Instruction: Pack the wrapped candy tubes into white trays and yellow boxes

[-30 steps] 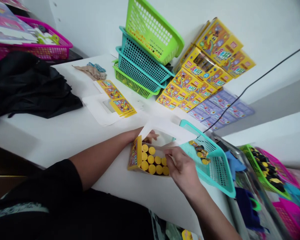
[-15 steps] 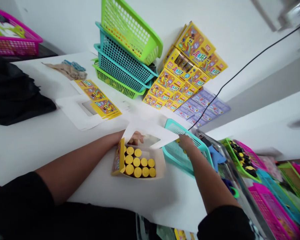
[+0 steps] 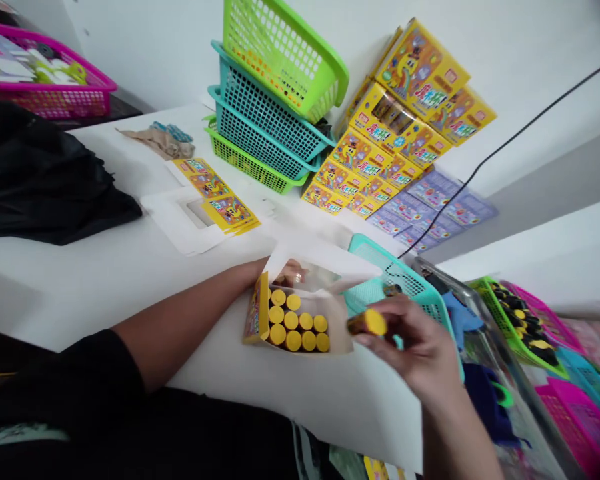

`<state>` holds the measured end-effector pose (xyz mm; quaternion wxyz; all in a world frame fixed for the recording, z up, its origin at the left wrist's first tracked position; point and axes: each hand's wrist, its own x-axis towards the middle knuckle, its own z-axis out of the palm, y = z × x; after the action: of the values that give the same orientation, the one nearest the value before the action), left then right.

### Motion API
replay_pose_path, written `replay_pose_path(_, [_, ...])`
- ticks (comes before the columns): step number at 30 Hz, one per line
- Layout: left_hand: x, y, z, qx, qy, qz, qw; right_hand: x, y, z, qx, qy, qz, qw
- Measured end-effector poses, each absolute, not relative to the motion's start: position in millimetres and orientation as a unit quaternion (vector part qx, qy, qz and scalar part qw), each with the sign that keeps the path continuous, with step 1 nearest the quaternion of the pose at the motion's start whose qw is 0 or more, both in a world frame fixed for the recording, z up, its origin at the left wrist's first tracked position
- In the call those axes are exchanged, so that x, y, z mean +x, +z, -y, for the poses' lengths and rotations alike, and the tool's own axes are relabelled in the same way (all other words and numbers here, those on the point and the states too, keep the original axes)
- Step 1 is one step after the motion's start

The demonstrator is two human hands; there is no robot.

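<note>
An open cardboard display box (image 3: pixel 257 313) with yellow printed sides stands on the white table, its windowed lid (image 3: pixel 360 267) raised. Inside are several upright tubes (image 3: pixel 291 321) with round yellow caps, and bare space shows at its right end. My left hand (image 3: pixel 293 273) shows through the lid's window, fingers curled at the back of the box; its exact grip is partly hidden. To the right of the box, my right hand (image 3: pixel 420 343) pinches a yellow-capped tube (image 3: pixel 373 323) between thumb and fingers. Behind that hand sits a turquoise basket (image 3: pixel 367 247) with another small tube (image 3: pixel 393 290) in it.
Stacked green and turquoise baskets (image 3: pixel 267 127) stand at the back, beside piled yellow boxes (image 3: pixel 360 157) and purple boxes (image 3: pixel 430 200). Flat box blanks (image 3: pixel 210 213) and a black bag (image 3: pixel 50 177) lie left. A black cable (image 3: pixel 500 153) hangs at right, above more baskets (image 3: pixel 525 323).
My right hand has come out of the turquoise basket and moved toward the box, a yellow-capped tube in its fingers. My left hand stays behind the lid. The camera view has shifted slightly.
</note>
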<state>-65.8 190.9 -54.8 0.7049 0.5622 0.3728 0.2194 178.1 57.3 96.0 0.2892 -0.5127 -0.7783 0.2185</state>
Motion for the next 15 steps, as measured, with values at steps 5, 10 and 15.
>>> replay_pose_path(5, [-68,-52,-189,0.58,0.213,-0.369,0.695,110,60,-69,-0.526,0.048,0.847,0.067])
replay_pose_path(10, [-70,-54,-186,0.6,0.213,-0.366,0.679,84,47,-89,-0.542,0.022,0.834,-0.098])
replay_pose_path(15, [-69,-57,-185,0.598,0.224,-0.372,0.673,107,63,-66,-0.513,0.011,0.854,0.087])
